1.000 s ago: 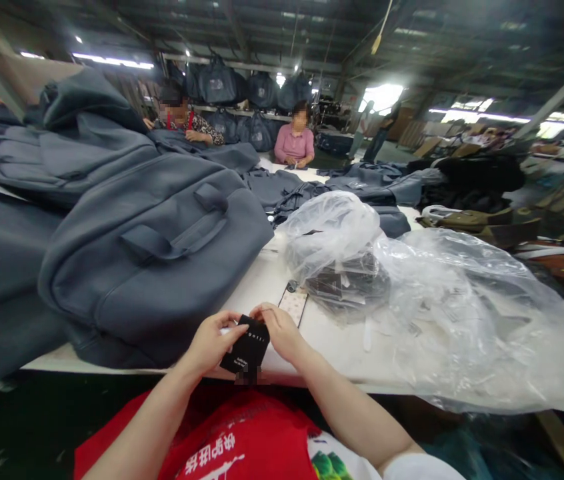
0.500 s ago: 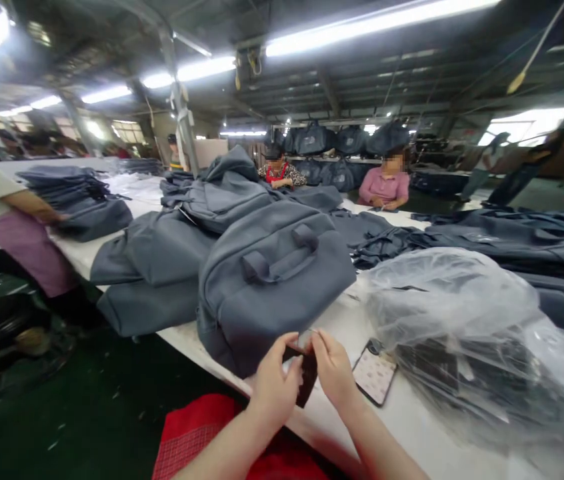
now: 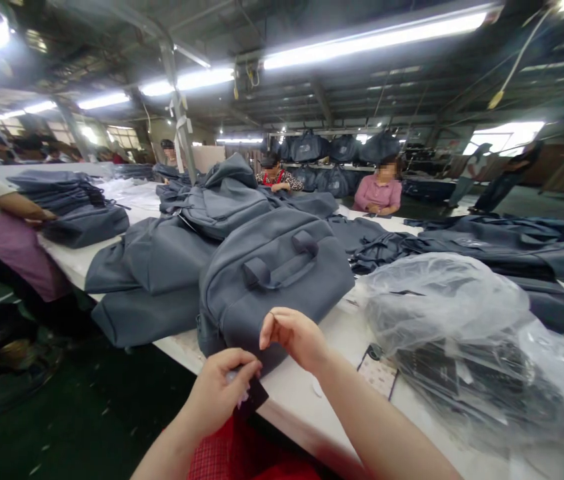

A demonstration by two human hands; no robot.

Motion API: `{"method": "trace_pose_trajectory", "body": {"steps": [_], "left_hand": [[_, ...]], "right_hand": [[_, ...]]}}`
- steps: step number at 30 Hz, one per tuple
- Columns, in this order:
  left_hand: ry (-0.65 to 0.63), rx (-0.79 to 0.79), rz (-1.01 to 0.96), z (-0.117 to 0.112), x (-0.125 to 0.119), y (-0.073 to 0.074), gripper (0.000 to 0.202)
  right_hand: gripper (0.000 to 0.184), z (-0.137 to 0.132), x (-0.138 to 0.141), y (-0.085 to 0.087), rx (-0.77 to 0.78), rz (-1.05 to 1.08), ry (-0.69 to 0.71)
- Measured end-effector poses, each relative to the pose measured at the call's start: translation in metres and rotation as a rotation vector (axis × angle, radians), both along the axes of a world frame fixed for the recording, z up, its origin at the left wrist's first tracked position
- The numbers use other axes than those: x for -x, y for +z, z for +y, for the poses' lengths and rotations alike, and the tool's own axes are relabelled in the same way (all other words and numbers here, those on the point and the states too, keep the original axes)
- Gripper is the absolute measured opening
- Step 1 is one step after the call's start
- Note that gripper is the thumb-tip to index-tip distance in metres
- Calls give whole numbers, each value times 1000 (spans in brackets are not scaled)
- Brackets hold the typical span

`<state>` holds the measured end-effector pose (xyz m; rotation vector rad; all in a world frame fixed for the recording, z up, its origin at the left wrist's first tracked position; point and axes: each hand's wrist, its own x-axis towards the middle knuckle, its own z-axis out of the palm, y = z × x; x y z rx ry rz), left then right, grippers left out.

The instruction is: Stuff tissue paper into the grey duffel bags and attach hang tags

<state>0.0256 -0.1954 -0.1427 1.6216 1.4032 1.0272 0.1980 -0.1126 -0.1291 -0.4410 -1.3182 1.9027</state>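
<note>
My left hand (image 3: 225, 387) is closed around a small dark card (image 3: 255, 399) and some whitish bits, just off the table's front edge. My right hand (image 3: 295, 337) is raised in front of the grey bag (image 3: 287, 260), fingers curled and pressed together. Whatever its fingertips hold, if anything, is too small to make out. The bag leans on the pile, with two strap handles facing up. A phone in a patterned case (image 3: 378, 375) lies on the table (image 3: 335, 413), partly behind my right forearm.
A clear plastic bag (image 3: 452, 293) with dark packaged items covers the right side. More grey bags (image 3: 152, 267) are heaped to the left. A co-worker in a purple apron (image 3: 22, 247) stands at far left; another in pink (image 3: 378, 190) sits across the table.
My hands have moved apart. The left went down and left with the dark card; the right came off the card and rose toward the grey bag. The view shifted slightly.
</note>
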Motion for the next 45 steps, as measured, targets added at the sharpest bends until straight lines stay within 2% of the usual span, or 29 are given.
{"method": "trace_pose_trajectory", "body": {"steps": [2,4,7,10,12,15,22,26,28,30,32,34,38,45], "left_hand": [[134,-5,-76,8,15,10,35],[223,4,-182,21,33,27,36],[272,45,-334,44,54,57,40],[279,100,-361,66,65,86,46],[242,111,-336,79,67,101,46],[185,105,-307,95,67,113,45],[207,61,-229,118,59,117,48],[155,50,-172,123,48,117,45],[141,-9,-88,126,42,118,40],[161,-121,94,129,35,120,33],[173,-220,308,132,27,122,26],[165,-256,447,135,18,124,24],[192,-253,527,139,8,123,22],[239,-262,625,139,7,122,27]], "right_hand": [[22,19,17,-10,27,-195,-51],[28,41,34,-17,141,-286,-189],[47,73,55,-15,240,-176,-417],[51,101,67,-1,179,5,-583],[45,117,71,9,128,74,-605],[37,133,73,23,33,54,-505],[37,136,53,34,-185,-154,-375],[63,127,28,42,-324,-121,-189],[60,122,20,48,-386,-138,-126],[48,120,17,51,-426,-177,-85],[39,119,19,50,-430,-201,-83],[35,120,23,45,-385,-194,-136],[33,124,29,37,-271,-155,-234],[55,120,22,46,-245,-131,-124]]}}
